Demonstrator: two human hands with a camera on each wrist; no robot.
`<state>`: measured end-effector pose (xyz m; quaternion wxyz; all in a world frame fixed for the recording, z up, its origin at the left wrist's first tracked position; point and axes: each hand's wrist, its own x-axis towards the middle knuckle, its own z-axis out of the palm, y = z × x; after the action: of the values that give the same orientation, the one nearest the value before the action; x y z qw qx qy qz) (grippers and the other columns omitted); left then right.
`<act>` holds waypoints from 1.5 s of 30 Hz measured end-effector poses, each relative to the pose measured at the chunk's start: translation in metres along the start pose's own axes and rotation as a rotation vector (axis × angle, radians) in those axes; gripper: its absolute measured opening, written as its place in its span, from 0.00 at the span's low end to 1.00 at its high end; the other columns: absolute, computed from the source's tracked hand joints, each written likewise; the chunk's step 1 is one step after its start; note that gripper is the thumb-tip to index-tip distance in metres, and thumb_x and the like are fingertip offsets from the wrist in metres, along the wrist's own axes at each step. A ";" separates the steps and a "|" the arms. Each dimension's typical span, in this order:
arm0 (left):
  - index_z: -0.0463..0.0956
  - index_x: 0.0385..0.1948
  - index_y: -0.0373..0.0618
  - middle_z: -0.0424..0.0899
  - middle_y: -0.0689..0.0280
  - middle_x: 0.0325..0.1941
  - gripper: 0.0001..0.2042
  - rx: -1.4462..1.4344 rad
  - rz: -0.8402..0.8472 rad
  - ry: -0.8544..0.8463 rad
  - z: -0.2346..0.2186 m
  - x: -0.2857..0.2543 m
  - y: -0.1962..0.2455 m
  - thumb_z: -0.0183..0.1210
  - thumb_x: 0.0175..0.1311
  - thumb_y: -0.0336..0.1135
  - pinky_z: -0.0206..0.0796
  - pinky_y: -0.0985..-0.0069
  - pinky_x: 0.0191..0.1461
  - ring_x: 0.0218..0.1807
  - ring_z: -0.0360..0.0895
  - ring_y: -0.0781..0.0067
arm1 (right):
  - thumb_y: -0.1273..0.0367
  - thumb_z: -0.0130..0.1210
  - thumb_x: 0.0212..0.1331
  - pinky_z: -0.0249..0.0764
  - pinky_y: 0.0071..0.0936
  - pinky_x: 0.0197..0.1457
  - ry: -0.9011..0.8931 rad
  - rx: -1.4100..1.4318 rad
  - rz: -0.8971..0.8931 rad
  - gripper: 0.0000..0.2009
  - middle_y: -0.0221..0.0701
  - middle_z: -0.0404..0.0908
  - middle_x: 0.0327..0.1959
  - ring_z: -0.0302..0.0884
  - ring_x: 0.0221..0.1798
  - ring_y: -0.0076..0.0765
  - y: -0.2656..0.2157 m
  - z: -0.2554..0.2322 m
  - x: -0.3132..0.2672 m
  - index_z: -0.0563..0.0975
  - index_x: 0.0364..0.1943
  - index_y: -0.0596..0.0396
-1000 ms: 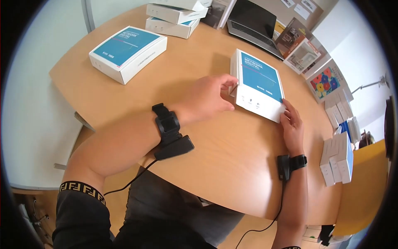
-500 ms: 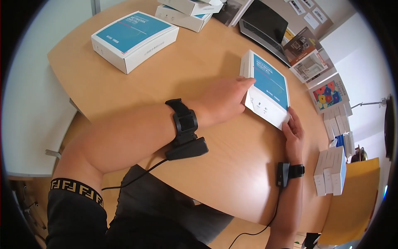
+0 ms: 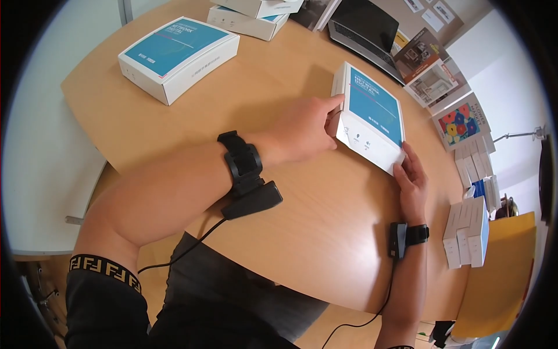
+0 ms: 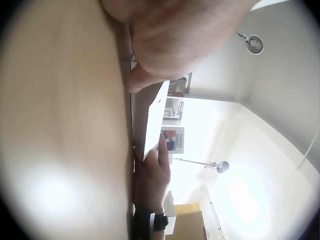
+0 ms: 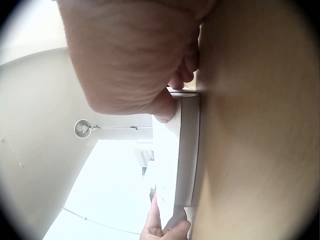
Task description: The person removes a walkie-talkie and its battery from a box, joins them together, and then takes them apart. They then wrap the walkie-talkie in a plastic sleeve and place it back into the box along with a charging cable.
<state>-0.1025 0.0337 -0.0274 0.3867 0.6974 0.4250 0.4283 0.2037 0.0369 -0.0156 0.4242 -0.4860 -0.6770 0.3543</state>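
A white cardboard box with a blue "NETWORK DIGITAL" label lies on the table, angled between both hands. Its front flap slants outward from the body, as the left wrist view also shows. At the near left corner my left hand holds the box, index finger along the top edge and thumb low by the flap. My right hand grips the near right corner, thumb on the flap and fingers along the right side. In the right wrist view the thumb presses the flap's face.
A similar box stands at the left, with stacked boxes behind it. An open laptop is at the back. Booklets and small white boxes line the right side. Cables trail from both wrist cameras.
My left hand has closed in on the box's near left corner, its index finger now over the top edge. The flap's left end stands out more. My right hand stays at its corner.
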 end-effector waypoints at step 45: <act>0.72 0.60 0.27 0.82 0.52 0.57 0.20 -0.193 -0.027 0.088 0.022 -0.002 -0.007 0.57 0.65 0.17 0.71 0.76 0.61 0.56 0.81 0.68 | 0.60 0.60 0.63 0.76 0.27 0.50 0.550 0.552 0.202 0.24 0.38 0.82 0.46 0.80 0.45 0.32 -0.001 0.033 0.003 0.73 0.56 0.64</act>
<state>-0.0841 0.0305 -0.0413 0.4389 0.6316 0.4075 0.4923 0.1727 0.0368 -0.0265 0.6672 -0.4948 -0.3663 0.4194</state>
